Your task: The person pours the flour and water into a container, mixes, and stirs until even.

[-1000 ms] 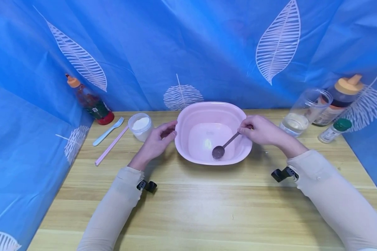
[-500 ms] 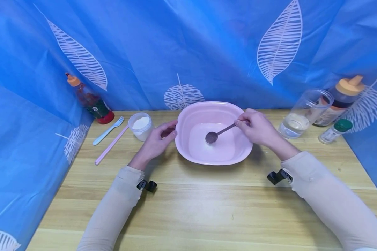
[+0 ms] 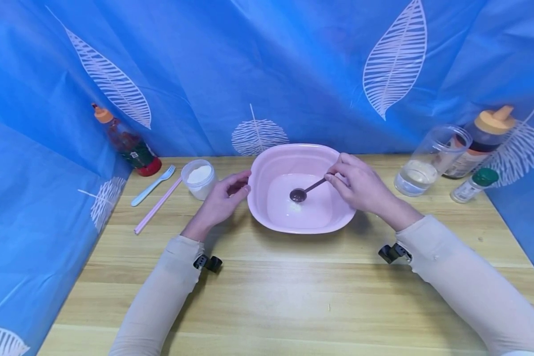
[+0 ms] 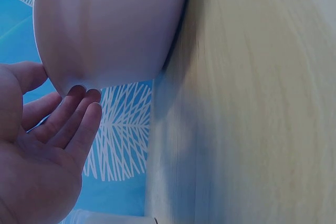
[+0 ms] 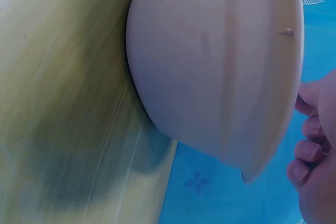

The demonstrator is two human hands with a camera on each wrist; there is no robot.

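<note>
A pink plastic basin (image 3: 276,225) stands near the back of the table, its inside bottom shiny; whether it holds liquid I cannot tell. With thumb and fingertips my left hand (image 3: 221,198) touches its left rim, the fingers loosely extended in the left wrist view. My right hand (image 3: 360,185), above the basin's right rim, pinches the handle of a dark brown measuring spoon (image 3: 298,195). The spoon's round bowl is over the middle of the basin and looks glossy inside. In the right wrist view the basin's wall (image 5: 210,77) hides the spoon.
Left: a jar of white powder (image 3: 200,178), pink straw (image 3: 157,206), light blue fork (image 3: 153,186) and red sauce bottle (image 3: 131,146). Right: a clear cup with liquid (image 3: 418,170), dark sauce bottle (image 3: 482,141) and green-capped shaker (image 3: 471,187). A blue curtain (image 3: 204,74) hangs behind.
My right hand has brought the spoon from the basin's near right side to its middle, the bowl moving left and away from me. My left hand stays at the rim.
</note>
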